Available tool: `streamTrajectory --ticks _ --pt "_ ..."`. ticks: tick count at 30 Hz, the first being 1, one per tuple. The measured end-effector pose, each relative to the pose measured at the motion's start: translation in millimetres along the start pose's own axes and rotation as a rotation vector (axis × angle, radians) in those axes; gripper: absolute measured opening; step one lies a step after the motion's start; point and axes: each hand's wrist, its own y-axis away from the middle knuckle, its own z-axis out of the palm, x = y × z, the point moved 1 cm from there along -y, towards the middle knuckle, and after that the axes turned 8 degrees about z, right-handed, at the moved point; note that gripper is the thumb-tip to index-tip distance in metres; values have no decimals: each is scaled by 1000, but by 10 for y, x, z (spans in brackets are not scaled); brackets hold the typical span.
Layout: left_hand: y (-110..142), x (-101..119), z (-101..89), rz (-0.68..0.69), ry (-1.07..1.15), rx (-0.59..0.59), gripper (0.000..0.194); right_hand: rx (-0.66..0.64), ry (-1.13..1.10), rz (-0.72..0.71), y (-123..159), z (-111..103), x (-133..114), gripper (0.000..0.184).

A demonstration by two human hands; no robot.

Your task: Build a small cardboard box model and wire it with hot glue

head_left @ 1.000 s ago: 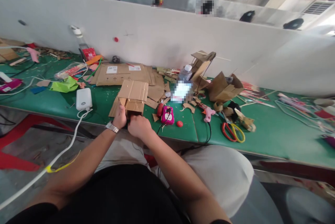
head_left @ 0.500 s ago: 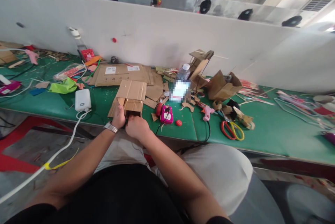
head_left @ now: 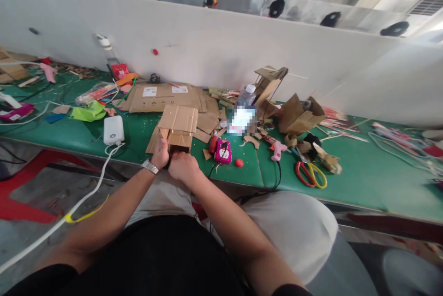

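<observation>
A small box-like piece folded from brown cardboard (head_left: 178, 118) stands at the table's front edge, its dark opening facing me. Along its left side, my left hand (head_left: 160, 154) grips it with the thumb upward; a metal watch is on that wrist. Curled in front of the opening is my right hand (head_left: 183, 167), its fingertips hidden at or inside the cardboard. Whatever those fingers may hold cannot be seen.
Right of the box lie a pink device (head_left: 223, 151), a red cap (head_left: 239, 162), a pink glue gun (head_left: 278, 149) and scissors (head_left: 310, 175). A white power bank (head_left: 113, 130) sits left. Behind are flat cardboard (head_left: 166, 97), a bottle (head_left: 246, 96) and a paper bag (head_left: 299, 116).
The view has shifted a little, so everything appears slightly farther right. Both hands keep their places at the cardboard box, with little visible movement.
</observation>
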Motion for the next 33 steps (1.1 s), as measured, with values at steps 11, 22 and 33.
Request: streamTrajectory --ticks 11,22,33 --pt "-86 338 48 16 -47 -27 74 11 -28 -10 1 5 6 43" --pt "-87 389 38 20 -70 -29 73 23 -35 15 -21 -4 33 41" --pt "-97 378 -59 70 -115 71 62 61 -21 -26 88 -55 23 41"
